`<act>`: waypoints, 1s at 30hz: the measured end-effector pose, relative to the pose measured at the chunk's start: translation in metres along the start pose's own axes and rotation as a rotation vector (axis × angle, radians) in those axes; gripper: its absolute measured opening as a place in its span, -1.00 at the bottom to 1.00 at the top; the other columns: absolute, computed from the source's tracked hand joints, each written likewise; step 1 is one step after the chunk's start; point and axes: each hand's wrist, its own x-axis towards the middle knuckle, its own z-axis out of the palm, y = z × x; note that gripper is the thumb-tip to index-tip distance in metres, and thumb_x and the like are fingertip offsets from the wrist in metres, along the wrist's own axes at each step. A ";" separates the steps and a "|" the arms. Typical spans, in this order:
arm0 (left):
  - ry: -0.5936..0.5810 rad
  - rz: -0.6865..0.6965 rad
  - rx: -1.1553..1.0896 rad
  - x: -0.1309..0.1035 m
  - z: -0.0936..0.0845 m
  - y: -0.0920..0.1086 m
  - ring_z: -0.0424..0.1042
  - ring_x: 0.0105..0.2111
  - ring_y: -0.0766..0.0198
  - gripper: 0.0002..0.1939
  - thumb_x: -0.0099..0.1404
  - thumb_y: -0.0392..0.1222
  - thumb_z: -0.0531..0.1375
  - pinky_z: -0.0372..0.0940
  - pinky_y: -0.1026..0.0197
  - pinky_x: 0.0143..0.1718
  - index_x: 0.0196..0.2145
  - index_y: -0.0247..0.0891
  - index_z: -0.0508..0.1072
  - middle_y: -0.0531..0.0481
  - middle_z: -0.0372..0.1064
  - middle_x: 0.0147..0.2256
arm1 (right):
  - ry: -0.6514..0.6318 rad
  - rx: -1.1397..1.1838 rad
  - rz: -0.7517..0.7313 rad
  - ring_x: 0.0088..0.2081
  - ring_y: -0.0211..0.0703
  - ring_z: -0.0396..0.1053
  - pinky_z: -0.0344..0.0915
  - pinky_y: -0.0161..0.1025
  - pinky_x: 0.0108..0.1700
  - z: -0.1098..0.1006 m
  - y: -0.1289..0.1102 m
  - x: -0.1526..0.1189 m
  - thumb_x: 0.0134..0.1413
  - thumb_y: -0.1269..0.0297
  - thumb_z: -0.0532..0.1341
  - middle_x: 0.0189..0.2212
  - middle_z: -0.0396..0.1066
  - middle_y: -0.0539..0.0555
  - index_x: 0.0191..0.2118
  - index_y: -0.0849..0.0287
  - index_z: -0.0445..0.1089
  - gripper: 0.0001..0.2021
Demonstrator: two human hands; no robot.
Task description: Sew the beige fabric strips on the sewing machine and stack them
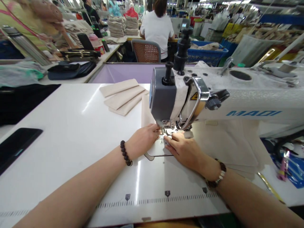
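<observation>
both hands are seen at the needle area of a white sewing machine (237, 101), near the middle of the white counter (71, 133). the left hand (142, 139) is laid with fingers drawn together, fingertips pressed at the presser foot (166, 131) from 9 o'clock; a dark bead bracelet (125, 153) is worn on its wrist. the right hand (184, 148) is laid flat from 5 o'clock of the foot, fingertips touching a small pale piece under the needle; what exactly is pinched cannot be told. beige fabric (223, 142) is spread under the machine arm, at 3 o'clock of the hands. three folded beige pieces (123, 96) are fanned at 11 o'clock, well apart. a printed ruler (166, 199) is marked along the counter's near edge. a dark phone (16, 145) is lying at 9 o'clock.
</observation>
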 end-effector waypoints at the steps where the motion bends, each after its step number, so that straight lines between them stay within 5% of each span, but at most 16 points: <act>1: 0.002 -0.006 -0.001 0.000 0.000 0.001 0.35 -0.26 0.25 -0.85 0.29 -0.33 0.06 0.29 0.26 -0.20 -0.32 -0.35 0.44 -0.06 0.37 -0.28 | -0.002 0.001 0.002 -0.38 -0.17 0.24 0.01 -0.27 -0.45 0.000 0.000 0.000 0.12 0.29 0.14 -0.37 0.36 0.08 -0.14 0.19 0.34 -0.81; 12: -0.109 -0.122 0.087 0.000 -0.015 0.009 0.33 -0.24 0.12 -0.82 0.31 -0.27 0.03 0.29 0.13 -0.26 -0.24 -0.34 0.41 -0.11 0.34 -0.25 | 0.071 0.042 -0.017 -0.37 -0.18 0.23 0.02 -0.28 -0.44 0.003 0.003 -0.002 0.14 0.30 0.11 -0.38 0.35 0.07 -0.11 0.18 0.33 -0.80; 17: -0.211 -0.105 0.059 -0.008 -0.021 0.020 0.32 -0.39 0.21 -0.76 0.33 -0.22 0.00 0.25 0.17 -0.38 -0.38 -0.34 0.42 -0.08 0.28 -0.35 | 0.087 0.029 -0.066 -0.42 -0.21 0.19 -0.01 -0.29 -0.45 0.002 0.003 -0.002 0.08 0.50 0.09 -0.44 0.32 0.03 -0.05 0.17 0.30 -0.70; 30: -0.188 -0.095 -0.024 -0.007 -0.015 0.022 0.25 -0.45 0.28 -0.79 0.30 -0.26 0.05 0.21 0.22 -0.40 -0.44 -0.39 0.39 -0.07 0.25 -0.39 | 0.011 0.017 -0.018 -0.38 -0.18 0.22 0.03 -0.30 -0.42 0.003 0.002 0.000 0.05 0.54 0.09 -0.40 0.33 0.06 -0.07 0.15 0.31 -0.69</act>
